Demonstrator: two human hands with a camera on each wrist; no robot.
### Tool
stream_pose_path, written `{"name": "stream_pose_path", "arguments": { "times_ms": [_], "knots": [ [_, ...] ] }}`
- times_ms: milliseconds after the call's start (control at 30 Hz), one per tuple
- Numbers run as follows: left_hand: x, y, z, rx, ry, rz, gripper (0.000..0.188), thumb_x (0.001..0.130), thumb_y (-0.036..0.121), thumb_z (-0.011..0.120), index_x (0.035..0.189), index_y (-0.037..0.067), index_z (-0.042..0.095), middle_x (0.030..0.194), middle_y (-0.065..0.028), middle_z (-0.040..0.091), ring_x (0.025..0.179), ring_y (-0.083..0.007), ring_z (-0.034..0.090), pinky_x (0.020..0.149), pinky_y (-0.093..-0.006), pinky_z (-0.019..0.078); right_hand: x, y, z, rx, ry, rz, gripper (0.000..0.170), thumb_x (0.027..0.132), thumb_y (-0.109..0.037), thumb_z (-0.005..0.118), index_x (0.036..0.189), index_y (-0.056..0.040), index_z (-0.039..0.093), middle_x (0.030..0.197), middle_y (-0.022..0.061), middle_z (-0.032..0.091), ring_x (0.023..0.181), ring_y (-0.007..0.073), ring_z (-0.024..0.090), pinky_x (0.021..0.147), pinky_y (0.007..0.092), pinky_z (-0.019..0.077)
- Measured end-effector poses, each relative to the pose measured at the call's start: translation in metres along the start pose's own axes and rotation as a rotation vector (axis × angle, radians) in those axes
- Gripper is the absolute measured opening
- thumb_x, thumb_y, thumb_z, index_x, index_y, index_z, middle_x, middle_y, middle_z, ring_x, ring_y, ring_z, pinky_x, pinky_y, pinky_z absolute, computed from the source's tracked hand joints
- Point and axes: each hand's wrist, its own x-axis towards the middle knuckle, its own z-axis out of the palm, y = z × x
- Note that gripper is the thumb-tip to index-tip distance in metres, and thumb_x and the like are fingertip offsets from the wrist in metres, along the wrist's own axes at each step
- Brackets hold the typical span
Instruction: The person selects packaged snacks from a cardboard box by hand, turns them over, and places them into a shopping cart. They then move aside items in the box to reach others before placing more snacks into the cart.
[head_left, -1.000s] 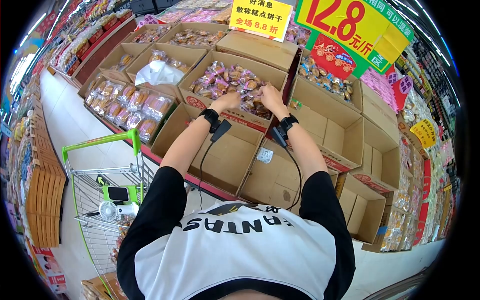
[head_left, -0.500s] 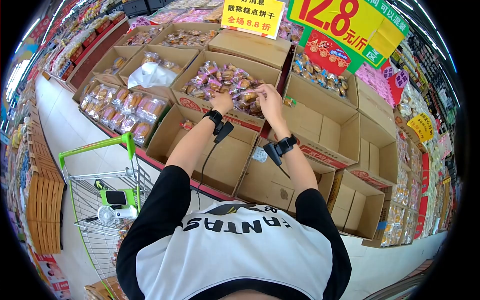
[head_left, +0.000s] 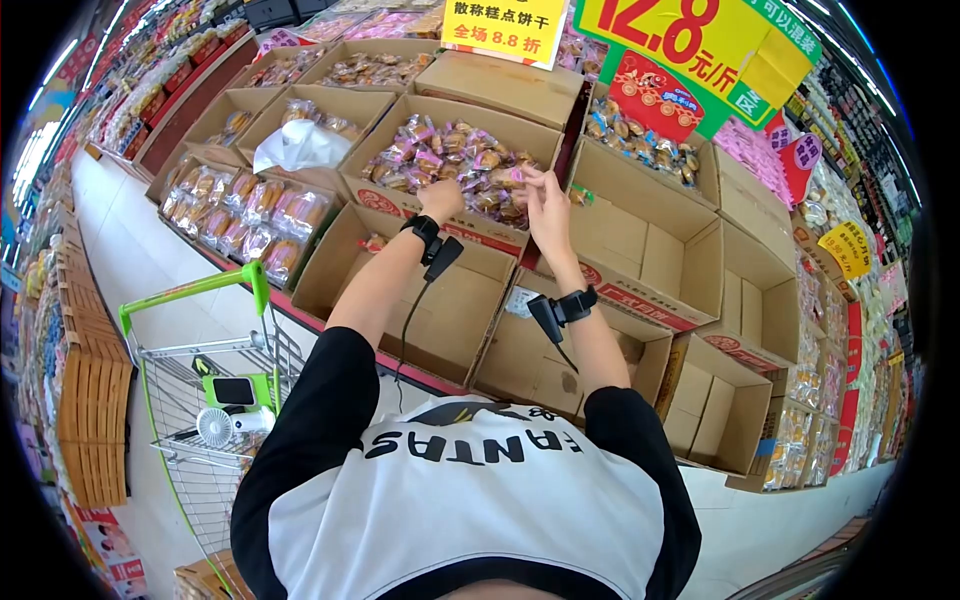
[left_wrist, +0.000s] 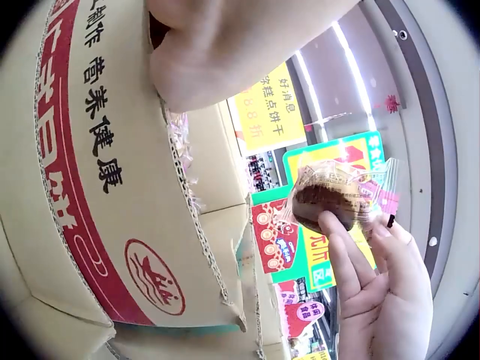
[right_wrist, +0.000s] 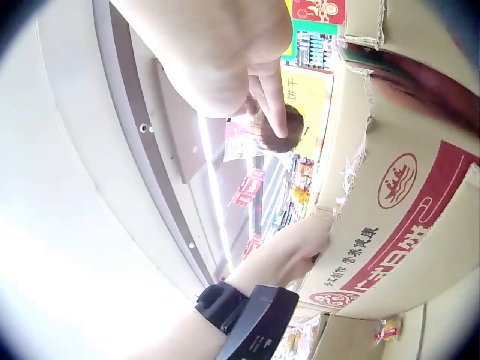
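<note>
While the right hand (head_left: 547, 212) pinches a clear-wrapped round brown cake (left_wrist: 337, 192), picking seems underway; moving it likely needs gentleness. The left hand (head_left: 441, 200) hides any grip.

A rounded brown pastry (left_wrist: 322, 208), sealed in a clear wrapper with a pink-marked, crimped end, is pinched in the right grip (left_wrist: 386, 292) and held up clear of the heap. Similar pastries (head_left: 440, 150), individually wrapped in clear film with pink markings, are piled loosely at mixed angles inside an open cardboard box (head_left: 376, 201).
</note>
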Motion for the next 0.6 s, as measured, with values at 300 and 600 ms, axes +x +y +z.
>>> {"name": "stream_pose_path", "arguments": {
  "times_ms": [300, 600],
  "knots": [
    [-0.020, -0.010, 0.010, -0.595, 0.769, 0.264, 0.011, 0.073, 0.003, 0.047, 0.082, 0.004, 0.053, 0.079, -0.0146, 0.057, 0.075, -0.0326, 0.054, 0.065, -0.0379, 0.0421, -0.012, -0.024, -0.002, 0.121, -0.003, 0.036, 0.003, 0.082, 0.002, 0.042, 0.083, 0.0016, 0.040, 0.108, 0.0146, 0.052, 0.086, 0.0172, 0.057, 0.072, 0.0267, 0.0484],
    [-0.091, -0.013, -0.024, -1.111, 0.823, 0.327, 0.012, 0.078, -0.003, 0.048, 0.089, 0.002, 0.049, 0.075, -0.0068, 0.053, 0.070, -0.0149, 0.050, 0.065, -0.0275, 0.0409, -0.026, -0.031, 0.008, 0.035, -0.022, 0.007, 0.016, 0.077, 0.004, 0.049, 0.091, -0.0006, 0.044, 0.104, 0.0099, 0.054, 0.082, 0.0171, 0.058, 0.071, 0.0265, 0.0472]
  ]
}}
